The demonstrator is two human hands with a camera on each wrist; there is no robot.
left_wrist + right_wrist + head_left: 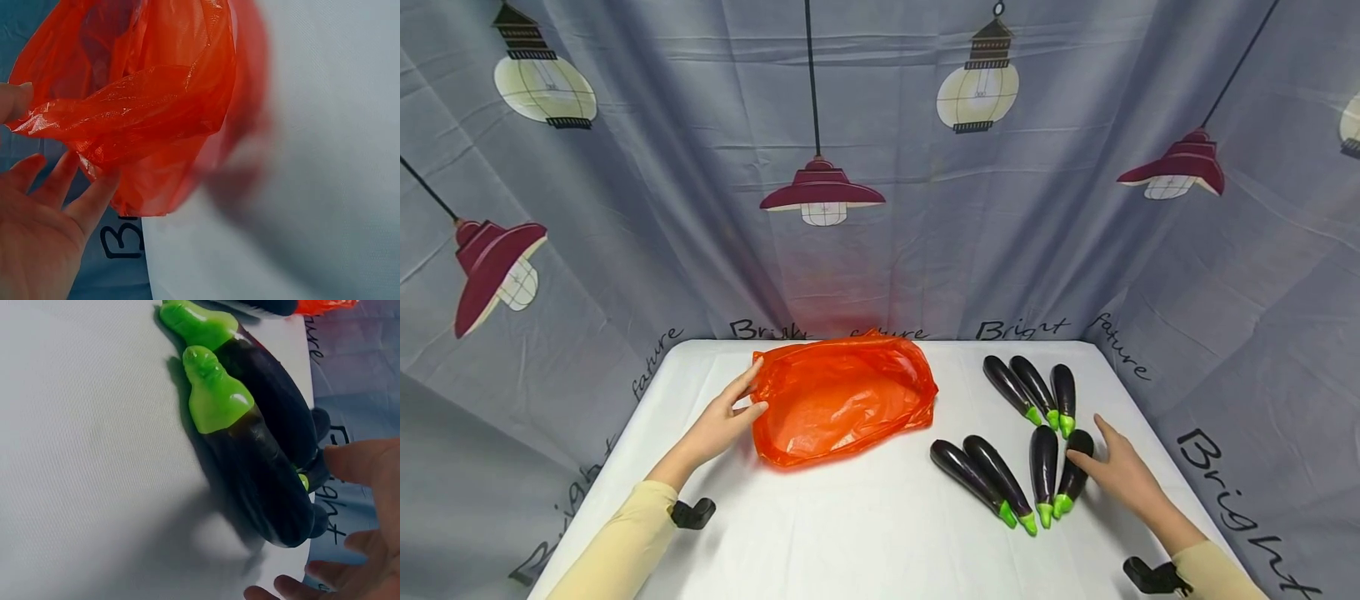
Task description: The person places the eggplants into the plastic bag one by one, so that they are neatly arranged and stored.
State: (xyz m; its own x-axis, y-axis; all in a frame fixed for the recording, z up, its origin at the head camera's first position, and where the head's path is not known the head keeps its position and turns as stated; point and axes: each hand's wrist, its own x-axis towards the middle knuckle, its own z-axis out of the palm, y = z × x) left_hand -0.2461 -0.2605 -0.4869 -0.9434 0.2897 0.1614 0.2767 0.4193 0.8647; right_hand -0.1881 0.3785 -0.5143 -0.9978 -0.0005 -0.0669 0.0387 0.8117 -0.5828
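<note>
A red plastic bag (pixel 842 400) lies on the left half of the table, its mouth spread wide. My left hand (pixel 722 425) holds the bag's left edge, thumb (pixel 14 103) on one side of the film and fingers on the other. Toward the right lie several eggplants with dark purple bodies and green stem ends. My right hand (pixel 1120 471) is spread beside the rightmost front eggplant (pixel 1075 467), thumb close to its body. In the right wrist view that eggplant (pixel 262 475) rests on the cloth, with the fingers apart and nothing between them.
Three eggplants (pixel 1032 390) lie together farther back, and a pair (pixel 988 475) lies left of the front ones. White cloth covers the table (pixel 820 533). A grey curtain (pixel 880 267) printed with lamps surrounds its back and sides.
</note>
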